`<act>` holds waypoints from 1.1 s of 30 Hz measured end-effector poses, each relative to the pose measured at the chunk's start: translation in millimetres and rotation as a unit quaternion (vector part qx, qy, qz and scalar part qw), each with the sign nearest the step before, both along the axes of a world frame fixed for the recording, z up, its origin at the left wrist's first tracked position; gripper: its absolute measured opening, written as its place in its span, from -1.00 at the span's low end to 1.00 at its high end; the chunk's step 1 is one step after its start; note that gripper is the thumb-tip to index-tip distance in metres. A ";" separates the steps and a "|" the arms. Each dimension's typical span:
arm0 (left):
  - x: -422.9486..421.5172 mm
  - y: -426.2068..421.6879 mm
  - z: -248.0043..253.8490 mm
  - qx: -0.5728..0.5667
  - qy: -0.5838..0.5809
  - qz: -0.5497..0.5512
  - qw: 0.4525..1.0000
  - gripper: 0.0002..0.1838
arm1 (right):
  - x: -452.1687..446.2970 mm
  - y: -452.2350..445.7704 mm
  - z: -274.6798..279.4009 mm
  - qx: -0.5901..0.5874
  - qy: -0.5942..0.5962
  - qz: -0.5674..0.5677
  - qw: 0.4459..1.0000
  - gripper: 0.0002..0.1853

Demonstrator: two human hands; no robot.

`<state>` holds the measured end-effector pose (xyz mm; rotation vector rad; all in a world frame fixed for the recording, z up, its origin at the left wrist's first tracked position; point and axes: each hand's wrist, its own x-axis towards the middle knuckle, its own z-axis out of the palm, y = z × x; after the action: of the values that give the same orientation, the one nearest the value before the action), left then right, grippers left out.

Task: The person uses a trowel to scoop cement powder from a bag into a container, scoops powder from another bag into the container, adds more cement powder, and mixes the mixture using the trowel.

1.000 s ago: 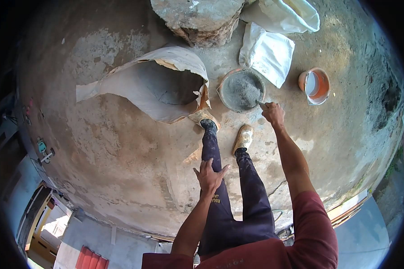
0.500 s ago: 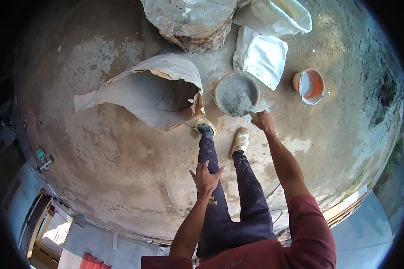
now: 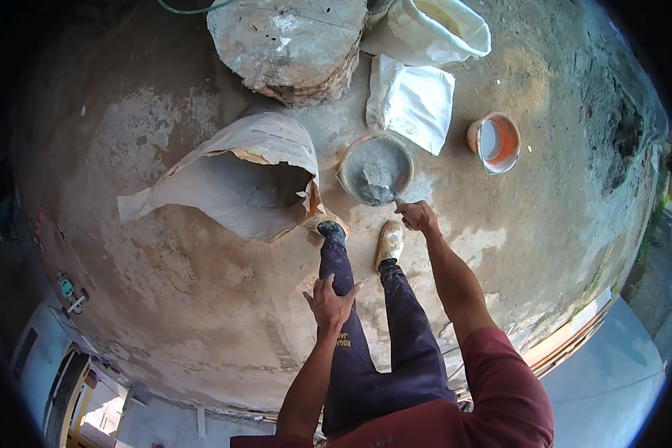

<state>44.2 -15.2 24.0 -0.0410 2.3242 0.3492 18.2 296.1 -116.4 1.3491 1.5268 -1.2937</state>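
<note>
Over there, ahead of the person's shoes (image 3: 390,243), sits a tub (image 3: 411,169), paper sack (image 3: 276,134) to its left, pail (image 3: 510,140) to its right; behind it, a flattened sack (image 3: 414,104), then an open sack (image 3: 397,37).

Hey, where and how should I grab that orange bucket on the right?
Probably by its thin handle, coming from your side: it appears to hang toward you past the orange bucket's near rim. Lift straight and level, since what looks like pale liquid sits inside.

A maroon short-sleeved shirt (image 3: 425,424), dark trousers (image 3: 384,388) and stained pale shoes (image 3: 390,243) are worn; yellow lettering (image 3: 343,340) is printed on the left leg (image 3: 356,357), at six o'clock.
</note>
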 end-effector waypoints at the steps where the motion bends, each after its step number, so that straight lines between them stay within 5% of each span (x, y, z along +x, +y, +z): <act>1: -3.3 -0.8 -1.0 0.005 0.010 -0.003 1.000 -0.14 | -0.9 -0.2 -1.4 -0.011 -0.021 -0.012 1.000 -0.71; 4: -14.7 -2.7 -1.1 0.009 0.020 -0.010 1.000 -0.14 | -0.2 -1.9 0.5 -0.103 -0.021 -0.175 0.979 -0.67; 9: -42.1 -5.4 2.3 0.014 -0.011 -0.023 1.000 -0.10 | -13.0 -15.3 20.3 -0.133 -0.018 -0.272 0.953 -0.66; 13: -49.6 -13.7 1.7 0.030 -0.002 -0.030 0.999 -0.12 | -9.1 -29.1 46.8 -0.091 -0.013 -0.230 0.969 -0.67; 15: -55.9 -10.9 -0.5 0.048 0.008 -0.040 0.998 -0.13 | -11.4 -41.6 88.5 0.018 0.055 -0.045 0.997 -0.62; 17: -60.7 -12.7 5.6 0.052 0.037 -0.027 0.998 -0.20 | -3.8 -50.4 110.0 0.053 0.043 0.002 0.998 -0.59; 24: -68.9 -20.2 14.8 0.122 0.179 0.058 0.975 -0.32 | 36.5 -48.9 178.7 0.037 0.108 -0.061 0.992 -0.58; 30: -25.1 -36.3 38.1 0.190 0.198 0.332 0.902 -0.46 | 63.9 9.0 260.2 0.051 0.149 -0.015 0.987 -0.55; 32: 12.4 -50.1 27.9 0.187 0.288 0.343 0.874 -0.49 | 76.6 48.4 276.3 0.073 0.171 -0.026 0.982 -0.55; 33: 27.3 -52.5 32.2 0.123 0.245 0.319 0.907 -0.45 | 85.8 63.4 281.0 0.079 0.184 -0.014 0.980 -0.55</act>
<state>71.5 -67.6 56.2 -0.6712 2.6862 1.0844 104.0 359.5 164.6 1.2791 1.9004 -1.5308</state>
